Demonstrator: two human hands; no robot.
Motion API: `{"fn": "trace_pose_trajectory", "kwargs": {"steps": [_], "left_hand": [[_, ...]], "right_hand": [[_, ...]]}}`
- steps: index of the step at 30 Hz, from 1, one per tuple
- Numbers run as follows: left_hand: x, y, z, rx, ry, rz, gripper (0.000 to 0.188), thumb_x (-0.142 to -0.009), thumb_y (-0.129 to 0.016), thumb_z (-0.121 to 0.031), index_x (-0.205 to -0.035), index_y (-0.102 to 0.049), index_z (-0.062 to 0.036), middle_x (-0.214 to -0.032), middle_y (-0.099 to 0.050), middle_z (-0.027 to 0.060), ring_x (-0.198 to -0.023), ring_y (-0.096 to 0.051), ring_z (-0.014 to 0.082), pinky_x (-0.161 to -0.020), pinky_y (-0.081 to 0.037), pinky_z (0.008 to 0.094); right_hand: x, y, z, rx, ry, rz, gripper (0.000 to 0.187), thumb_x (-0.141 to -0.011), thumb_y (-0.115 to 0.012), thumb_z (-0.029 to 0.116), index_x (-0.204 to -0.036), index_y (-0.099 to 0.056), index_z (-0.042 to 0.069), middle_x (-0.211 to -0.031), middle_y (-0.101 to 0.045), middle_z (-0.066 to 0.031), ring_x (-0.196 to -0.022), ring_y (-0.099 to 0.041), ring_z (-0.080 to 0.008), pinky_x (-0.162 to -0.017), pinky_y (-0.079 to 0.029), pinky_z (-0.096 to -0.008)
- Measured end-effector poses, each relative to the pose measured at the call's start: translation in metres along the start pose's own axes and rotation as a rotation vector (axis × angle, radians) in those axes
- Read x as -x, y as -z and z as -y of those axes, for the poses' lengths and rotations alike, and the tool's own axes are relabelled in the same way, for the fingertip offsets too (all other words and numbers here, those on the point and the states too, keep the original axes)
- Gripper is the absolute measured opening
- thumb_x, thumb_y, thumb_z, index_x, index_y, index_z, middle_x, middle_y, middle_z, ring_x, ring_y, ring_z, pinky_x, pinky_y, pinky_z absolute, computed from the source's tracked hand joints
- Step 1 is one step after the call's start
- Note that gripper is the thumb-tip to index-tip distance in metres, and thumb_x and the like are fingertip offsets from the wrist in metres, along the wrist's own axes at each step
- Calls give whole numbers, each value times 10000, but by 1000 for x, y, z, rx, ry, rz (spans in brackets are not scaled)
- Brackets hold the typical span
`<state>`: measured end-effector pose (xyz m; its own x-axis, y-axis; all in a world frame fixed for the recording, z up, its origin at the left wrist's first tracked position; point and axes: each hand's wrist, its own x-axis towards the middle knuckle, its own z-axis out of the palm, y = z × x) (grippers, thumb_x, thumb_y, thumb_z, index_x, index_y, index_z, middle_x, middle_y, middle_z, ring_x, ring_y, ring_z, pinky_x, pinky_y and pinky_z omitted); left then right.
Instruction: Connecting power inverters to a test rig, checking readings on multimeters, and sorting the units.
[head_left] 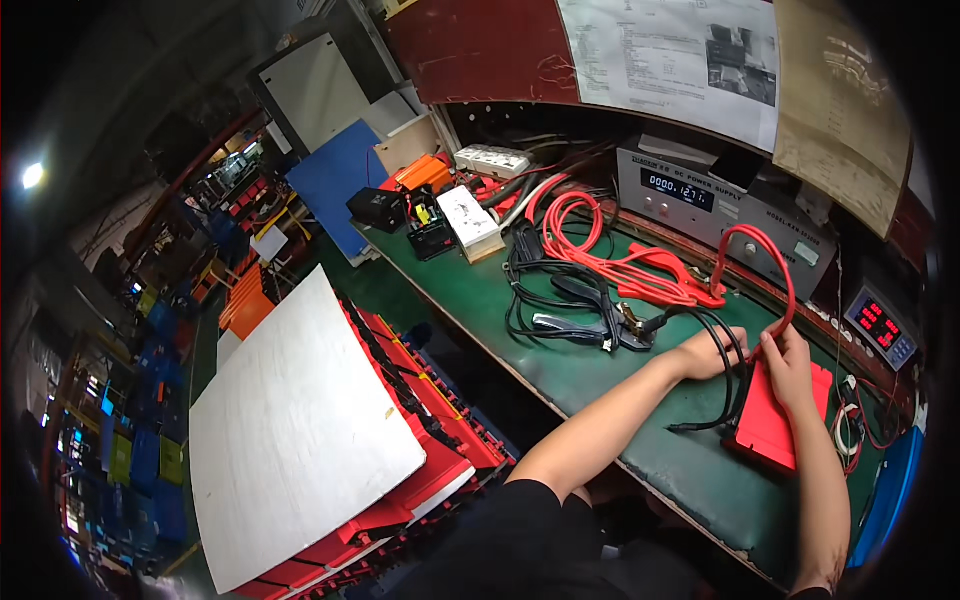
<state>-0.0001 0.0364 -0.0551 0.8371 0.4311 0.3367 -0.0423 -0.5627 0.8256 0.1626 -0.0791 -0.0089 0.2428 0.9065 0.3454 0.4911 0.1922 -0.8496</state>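
At the right of the green bench lies a red metal box (pixel 783 420), its far end hidden by my hands. My right hand (pixel 787 366) is closed at that end, thumb and fingers pinching a thick red cable (pixel 788 268) that arches up and back. Close beside it, my left hand (pixel 712 354) is curled at the box's far left corner; what its fingertips grip is hidden. Black cables (pixel 733 385) loop over the left fingers and hang down the box's left side, one loose end lying on the bench. Left of my hands rest black-handled clamps (pixel 575 325) with coiled black leads.
Behind stand a grey power supply (pixel 690 200) with a lit display and a small red-digit meter (pixel 880 325). Coiled red cables (pixel 590 255), a white box (pixel 470 222) and black parts (pixel 378 208) lie farther left. A white board (pixel 300 430) covers stacked red boxes beside the bench.
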Motion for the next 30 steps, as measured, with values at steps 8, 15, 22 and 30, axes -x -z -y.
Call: {"fn": "trace_pose_trajectory", "kwargs": {"steps": [8,15,22,30], "left_hand": [[0,2,-6,-76,-6,39,202,-956,-596,-233,-958,-598,-31,-872,-637,130,-865,-623,277,-773,-488,381],[2,2,2,182,-25,56,182,-955,-643,-175,-949,-610,3,-802,-631,47,-751,-595,101,-674,-489,284],[-7,17,-36,-479,-185,160,199,-944,-603,-226,-981,-586,-31,-918,-671,177,-881,-645,380,-772,-509,466],[-33,30,-52,-1081,-206,584,335,-914,-551,-355,-911,-643,-33,-718,-681,177,-695,-681,384,-664,-553,491]], "right_hand": [[2,0,5,72,68,-24,154,-949,-597,137,-906,-565,-8,-668,-612,-73,-602,-581,-131,-572,-440,-296],[-1,-1,9,70,132,-46,161,-932,-607,131,-900,-572,-23,-655,-628,-140,-591,-636,-233,-565,-457,-344],[0,-1,2,72,133,-12,155,-933,-601,123,-908,-563,-25,-674,-638,-132,-592,-634,-208,-574,-467,-336],[0,-3,9,82,153,-18,149,-916,-610,125,-911,-568,-19,-657,-631,-149,-589,-639,-253,-562,-456,-361]]}}
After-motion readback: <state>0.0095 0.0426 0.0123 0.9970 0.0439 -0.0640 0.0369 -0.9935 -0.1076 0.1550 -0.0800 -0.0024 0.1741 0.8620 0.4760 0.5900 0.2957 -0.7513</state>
